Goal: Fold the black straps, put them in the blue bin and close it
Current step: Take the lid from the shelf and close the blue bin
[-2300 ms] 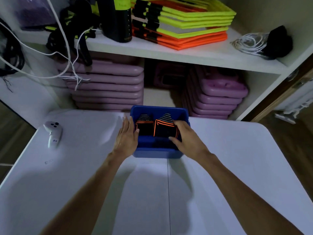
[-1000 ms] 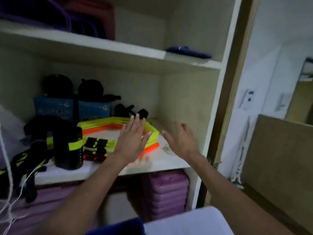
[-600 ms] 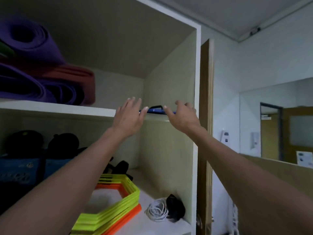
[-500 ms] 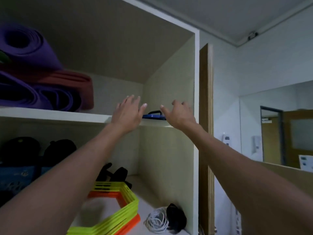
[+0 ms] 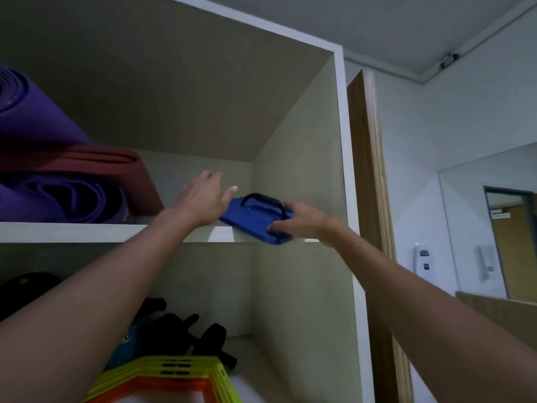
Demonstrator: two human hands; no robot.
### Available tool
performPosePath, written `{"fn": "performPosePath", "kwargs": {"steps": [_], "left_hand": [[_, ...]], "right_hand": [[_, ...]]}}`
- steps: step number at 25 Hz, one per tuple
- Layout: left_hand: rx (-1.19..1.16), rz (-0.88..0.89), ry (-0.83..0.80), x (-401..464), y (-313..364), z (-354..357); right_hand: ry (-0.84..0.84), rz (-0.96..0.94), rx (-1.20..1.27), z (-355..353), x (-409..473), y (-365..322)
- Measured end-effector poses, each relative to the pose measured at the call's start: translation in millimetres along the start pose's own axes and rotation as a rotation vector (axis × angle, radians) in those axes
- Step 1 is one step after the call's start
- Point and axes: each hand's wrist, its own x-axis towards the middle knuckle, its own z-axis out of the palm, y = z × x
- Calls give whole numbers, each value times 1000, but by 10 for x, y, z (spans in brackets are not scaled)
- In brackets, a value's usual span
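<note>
two hands (image 5: 302,221) at blue lid (image 5: 255,223), tilted off shelf (image 5: 87,231)

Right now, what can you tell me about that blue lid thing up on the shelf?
The blue lid is flat and rectangular with rounded corners, and looks like smooth plastic. A black arched handle stands up from its top. It sits tilted at the front edge of the upper shelf, with its near corner sticking out past the edge. The right hand grips that near corner, thumb on its front edge. The left hand is open, fingers spread, beside its left end.
</note>
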Motion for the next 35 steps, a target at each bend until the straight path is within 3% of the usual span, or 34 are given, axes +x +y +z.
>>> {"fn": "performPosePath", "kwargs": {"steps": [5,8,10,14,18,22,29,35], "left_hand": [[166,100,-60,160,300,169],[135,20,-170,224,332,211],[99,-25,-216,126,294,306],[-30,-31,-7,-172,283,417],[-64,76,125,-585,204,445],[-81,43,161,-1374,-21,476],[-144,-205,22,-3836,-708,646],[-197,-533,-371,-6392,-1007,939]], "right_hand": [[-37,-154,101,-123,-61,293],[-129,-155,22,-131,-87,460],[-74,-145,-21,-87,-96,490],[152,-243,-44,80,-121,427],[343,-247,-112,448,-252,294],[382,-268,-32,1122,-648,200],[160,-198,42,2880,-2325,219],[-302,6,38,4357,-4318,589]]}}
